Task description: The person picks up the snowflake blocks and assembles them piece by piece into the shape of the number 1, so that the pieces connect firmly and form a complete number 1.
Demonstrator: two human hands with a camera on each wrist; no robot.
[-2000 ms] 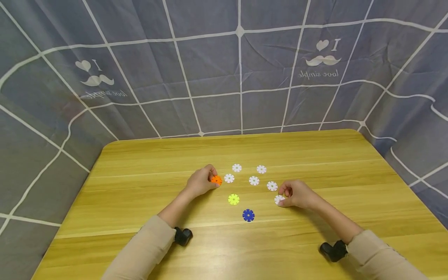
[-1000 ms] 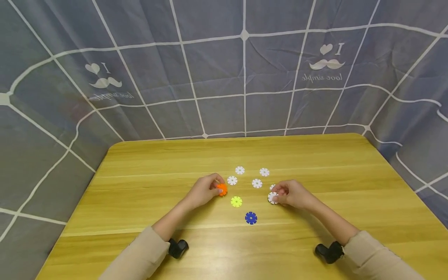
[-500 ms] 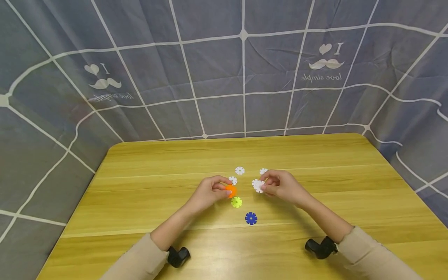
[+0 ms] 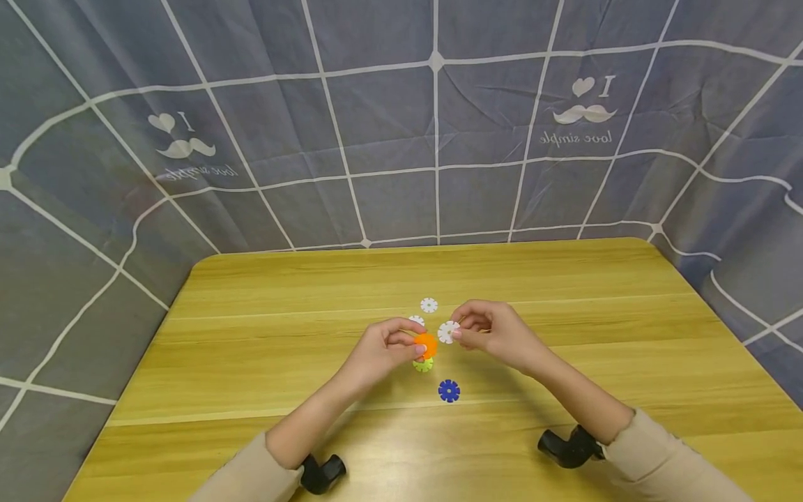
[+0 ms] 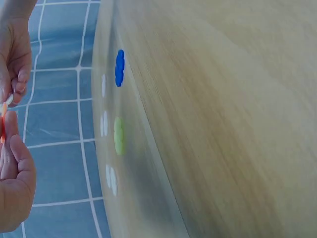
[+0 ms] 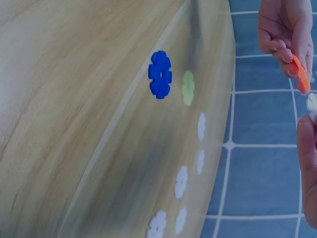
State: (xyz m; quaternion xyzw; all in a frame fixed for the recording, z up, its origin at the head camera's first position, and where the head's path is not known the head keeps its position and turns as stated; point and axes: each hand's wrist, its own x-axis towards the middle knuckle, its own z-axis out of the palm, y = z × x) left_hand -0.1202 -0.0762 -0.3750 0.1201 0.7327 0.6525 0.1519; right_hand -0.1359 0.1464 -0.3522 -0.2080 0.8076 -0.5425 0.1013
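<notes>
My left hand [image 4: 379, 354] pinches an orange notched plastic disc [image 4: 429, 341] between thumb and fingers. Facing it, my right hand [image 4: 502, 336] pinches a white notched disc [image 4: 447, 332] by its edge. Both discs are held above the table, close together; in the right wrist view a small gap shows between the orange disc [image 6: 301, 75] and the white one [image 6: 311, 102]. Below the left fingers lies a yellow-green disc [image 4: 425, 367], partly covered. Nearer the front lies a blue disc [image 4: 442, 392].
Two white discs [image 4: 429, 305] show behind the hands on the wooden table [image 4: 282, 293]. The right wrist view has several white discs [image 6: 181, 181] lying flat, some hidden by the right hand in the head view. A grey-blue checked curtain [image 4: 389, 125] hangs around the table.
Both hands have lifted their discs and come together over the middle, the left hand moving right with the orange disc, the right hand moving left with the white one. The blue disc stays put.
</notes>
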